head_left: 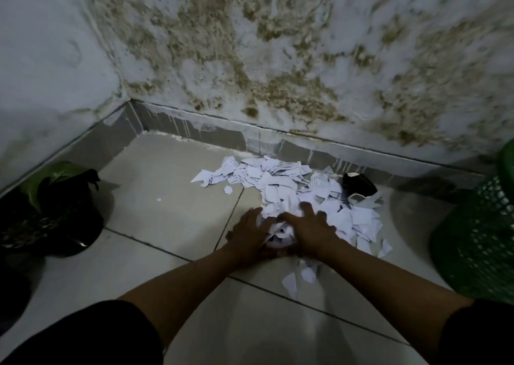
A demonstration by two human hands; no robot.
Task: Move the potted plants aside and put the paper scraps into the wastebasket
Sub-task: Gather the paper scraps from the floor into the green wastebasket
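The green wastebasket (478,242) is cut off by the right edge, so only its mesh side shows, and the potted plant (52,211) at the far left is dark — its pot is hard to separate from the shadow around it. A black object (358,184) at the far right end of the pile is too dim to identify.

The paper scraps (281,181) lie in a loose heap on the floor against the base of the wall, between the plant and the basket. Both hands work the near edge of that heap: the left hand (249,232) and the right hand (311,227) sit side by side, fingers curved, cupping a bunch of scraps between them — a few bits (297,277) lie scattered just below the wrists.

The floor (167,206) is pale tile with dark joints. The white wall (264,58) behind is heavily blotched with brown stains.
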